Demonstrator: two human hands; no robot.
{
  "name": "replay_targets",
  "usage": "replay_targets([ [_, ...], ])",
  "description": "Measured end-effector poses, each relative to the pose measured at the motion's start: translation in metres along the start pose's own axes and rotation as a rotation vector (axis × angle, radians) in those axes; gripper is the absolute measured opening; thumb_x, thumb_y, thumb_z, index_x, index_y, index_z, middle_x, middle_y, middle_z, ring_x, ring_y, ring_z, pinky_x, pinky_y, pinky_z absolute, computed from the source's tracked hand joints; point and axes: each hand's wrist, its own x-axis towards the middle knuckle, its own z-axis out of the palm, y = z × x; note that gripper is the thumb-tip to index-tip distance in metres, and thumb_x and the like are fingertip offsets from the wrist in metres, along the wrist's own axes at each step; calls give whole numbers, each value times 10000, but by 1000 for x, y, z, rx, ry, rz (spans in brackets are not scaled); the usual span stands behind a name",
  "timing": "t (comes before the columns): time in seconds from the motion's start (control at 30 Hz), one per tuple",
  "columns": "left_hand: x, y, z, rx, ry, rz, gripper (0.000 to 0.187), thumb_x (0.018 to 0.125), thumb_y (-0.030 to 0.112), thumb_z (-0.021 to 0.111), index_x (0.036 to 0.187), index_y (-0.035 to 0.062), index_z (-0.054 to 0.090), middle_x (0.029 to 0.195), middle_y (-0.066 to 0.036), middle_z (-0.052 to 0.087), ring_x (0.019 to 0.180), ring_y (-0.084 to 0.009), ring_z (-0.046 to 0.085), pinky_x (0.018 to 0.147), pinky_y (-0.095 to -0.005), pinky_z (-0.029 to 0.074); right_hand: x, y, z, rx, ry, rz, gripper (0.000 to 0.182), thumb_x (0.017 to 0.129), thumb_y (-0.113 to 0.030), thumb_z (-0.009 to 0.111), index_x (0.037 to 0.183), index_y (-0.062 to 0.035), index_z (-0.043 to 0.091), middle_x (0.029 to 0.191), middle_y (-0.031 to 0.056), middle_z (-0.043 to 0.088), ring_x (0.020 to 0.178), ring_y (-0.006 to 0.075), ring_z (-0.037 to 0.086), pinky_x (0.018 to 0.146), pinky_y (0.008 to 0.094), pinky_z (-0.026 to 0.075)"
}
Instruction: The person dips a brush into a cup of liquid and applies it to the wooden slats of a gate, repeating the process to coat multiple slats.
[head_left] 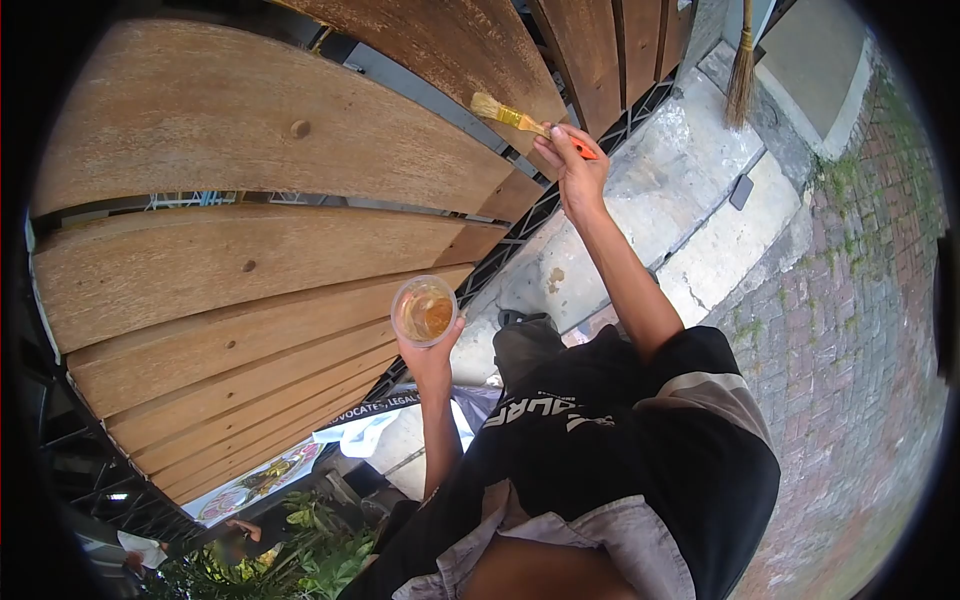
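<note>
My right hand (577, 172) is closed round the orange-tipped handle of a paintbrush (515, 117), whose pale bristles point left over a darker brown plank (440, 50). Lower down, my left hand (430, 352) grips a clear plastic cup (424, 310) with some amber liquid at its bottom. Behind both hands runs a row of wooden planks (250, 110) with gaps between them. The nearer planks look lighter and drier, while those at the top right are a deeper reddish brown.
A black metal frame (520, 228) edges the planks. Beside it lies a concrete ledge (650, 200) with a dark phone-like object (741, 192) on it. A broom (742, 80) stands at the top right, next to brick paving (840, 330). Plants (320, 545) and another person (142, 550) appear at lower left.
</note>
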Motion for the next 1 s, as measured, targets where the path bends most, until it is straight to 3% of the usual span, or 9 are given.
replay_targets([
  [1.0,3,3,10,1,-29,6,785,661,-57,807,1340,2,417,1255,-112,530,1160,-196,523,1004,-312,413,6,21,-25,-122,61,18,228,890,-100,684,1023,80,639,1049,174,661,884,243,687,845,325,591],
])
